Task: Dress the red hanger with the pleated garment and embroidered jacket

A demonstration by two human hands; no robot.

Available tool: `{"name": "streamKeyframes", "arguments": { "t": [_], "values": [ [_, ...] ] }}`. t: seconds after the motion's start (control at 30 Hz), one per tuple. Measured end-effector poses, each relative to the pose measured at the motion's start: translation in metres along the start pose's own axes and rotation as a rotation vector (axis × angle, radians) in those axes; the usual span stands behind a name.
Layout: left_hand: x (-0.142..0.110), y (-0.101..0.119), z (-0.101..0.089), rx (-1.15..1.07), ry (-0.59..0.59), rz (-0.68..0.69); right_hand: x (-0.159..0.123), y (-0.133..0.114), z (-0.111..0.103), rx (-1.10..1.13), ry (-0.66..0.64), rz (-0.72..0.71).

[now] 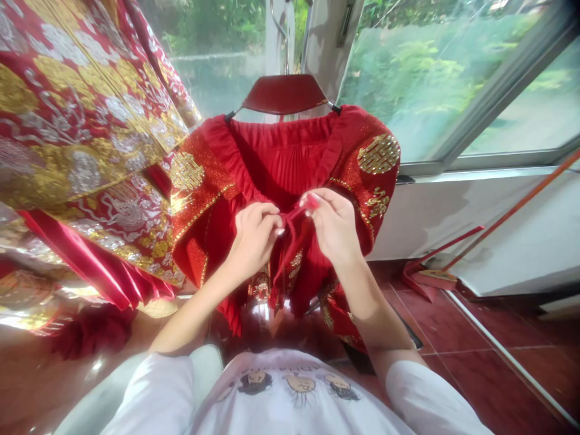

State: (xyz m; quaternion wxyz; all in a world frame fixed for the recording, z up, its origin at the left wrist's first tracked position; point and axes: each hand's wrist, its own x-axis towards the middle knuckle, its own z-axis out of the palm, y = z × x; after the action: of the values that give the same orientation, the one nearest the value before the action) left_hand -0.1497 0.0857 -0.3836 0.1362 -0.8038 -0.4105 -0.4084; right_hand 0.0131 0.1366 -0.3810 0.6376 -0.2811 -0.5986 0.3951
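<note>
Garment (216, 172): red, gathered, with gold 囍 emblems (379, 153); hung on red hanger (286, 95) before window (408, 90). Left hand (256, 234) and right hand (333, 222): grip pinched tight on red cord (292, 231). Shirt lettering (312, 362): too blurred to read.

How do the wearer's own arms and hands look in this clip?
Two bare hands, left and right, no gloves; pale, glossy-looking fingernails. The forearms are uncovered below loose, plain white short sleeves.

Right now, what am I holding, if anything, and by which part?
Red ties on the red garment, pinched at the garment's front by the fingers of your left hand and right hand.
</note>
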Motion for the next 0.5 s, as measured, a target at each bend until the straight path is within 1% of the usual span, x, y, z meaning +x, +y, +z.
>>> {"name": "streamKeyframes", "arguments": {
  "t": [0.03,0.1,0.13,0.17,0.2,0.27,0.33,0.37,0.43,0.47,0.5],
  "values": [
    [-0.001,-0.002,0.0,-0.011,-0.009,0.001,0.0,0.0,-0.003,0.058,-0.056,-0.005],
    [-0.002,-0.007,-0.002,-0.08,-0.031,0.012,-0.001,-0.003,-0.01,0.093,-0.276,-0.093],
    [-0.001,-0.009,-0.002,-0.133,-0.047,0.011,-0.001,-0.005,-0.013,0.047,-0.377,-0.168],
    [0.0,-0.012,-0.003,-0.184,-0.062,-0.001,-0.002,-0.008,-0.016,-0.042,-0.444,-0.247],
    [0.001,-0.015,-0.003,-0.225,-0.076,-0.018,-0.002,-0.009,-0.017,-0.161,-0.471,-0.322],
    [0.002,-0.019,-0.003,-0.251,-0.094,-0.054,0.0,-0.009,-0.017,-0.415,-0.423,-0.448],
    [0.004,-0.022,-0.005,-0.185,-0.114,-0.079,0.003,-0.006,-0.016,-0.574,-0.39,-0.521],
    [0.005,-0.024,-0.007,-0.136,-0.125,-0.089,0.005,-0.005,-0.017,-0.607,-0.383,-0.542],
    [0.005,-0.028,-0.013,-0.045,-0.16,-0.099,0.009,-0.005,-0.024,-0.603,-0.375,-0.566],
    [0.005,-0.03,-0.017,-0.003,-0.191,-0.085,0.009,-0.007,-0.03,-0.586,-0.393,-0.571],
    [0.004,-0.032,-0.02,0.04,-0.226,-0.049,0.008,-0.009,-0.036,-0.577,-0.442,-0.567]
  ]
}}
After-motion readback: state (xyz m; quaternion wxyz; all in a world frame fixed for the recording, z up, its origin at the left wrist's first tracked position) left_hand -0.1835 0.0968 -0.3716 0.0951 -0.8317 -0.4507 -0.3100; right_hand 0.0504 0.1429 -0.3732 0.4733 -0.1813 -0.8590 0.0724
